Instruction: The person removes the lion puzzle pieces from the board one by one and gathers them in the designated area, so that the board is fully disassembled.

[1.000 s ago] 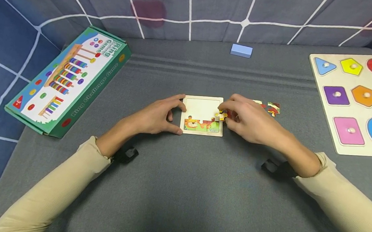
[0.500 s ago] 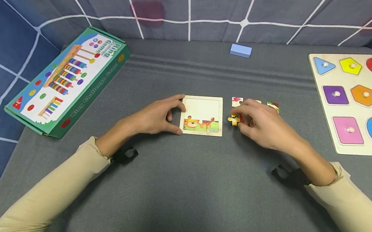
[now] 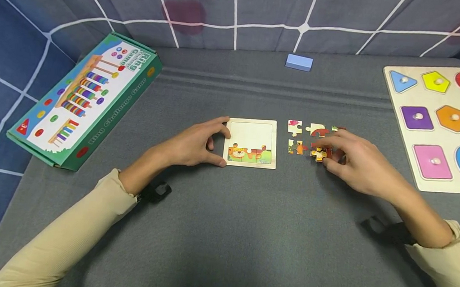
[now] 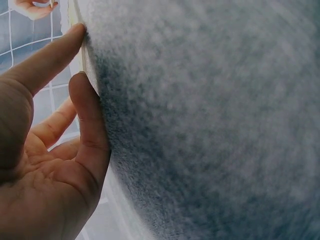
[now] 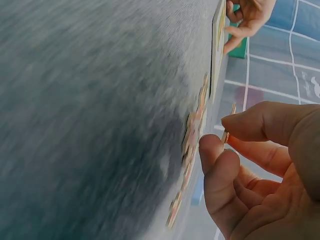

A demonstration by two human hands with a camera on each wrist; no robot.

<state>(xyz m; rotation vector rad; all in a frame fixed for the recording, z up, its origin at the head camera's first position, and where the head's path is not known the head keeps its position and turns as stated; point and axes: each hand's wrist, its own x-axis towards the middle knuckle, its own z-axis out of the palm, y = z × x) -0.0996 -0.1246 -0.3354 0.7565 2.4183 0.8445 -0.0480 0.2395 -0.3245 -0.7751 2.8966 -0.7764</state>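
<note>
My left hand (image 3: 191, 141) rests its thumb and index finger against the left edge of a square wooden puzzle tray (image 3: 276, 138). Along the tray's lower part lie joined jigsaw pieces (image 3: 249, 155) with an orange animal picture; above them the bare wood shows. To the right, my right hand (image 3: 358, 162) pinches a yellow jigsaw piece (image 3: 318, 155) between thumb and fingers. The right wrist view shows this piece (image 5: 226, 135) edge-on, above the table. Loose pieces lie close by: a pink-and-white one (image 3: 295, 127), a red one (image 3: 317, 130) and an orange one (image 3: 296, 147). Another is partly hidden by my hand.
A green ring game box (image 3: 85, 96) lies at the left. On the right is a wooden shape board (image 3: 425, 132) with knobbed pieces. A small blue block (image 3: 299, 62) sits at the back, before a grid-patterned cloth (image 3: 208, 6).
My right hand has moved right from the tray's edge, carrying the yellow jigsaw piece to above the loose pieces and uncovering several of them. My left hand stays at the tray.
</note>
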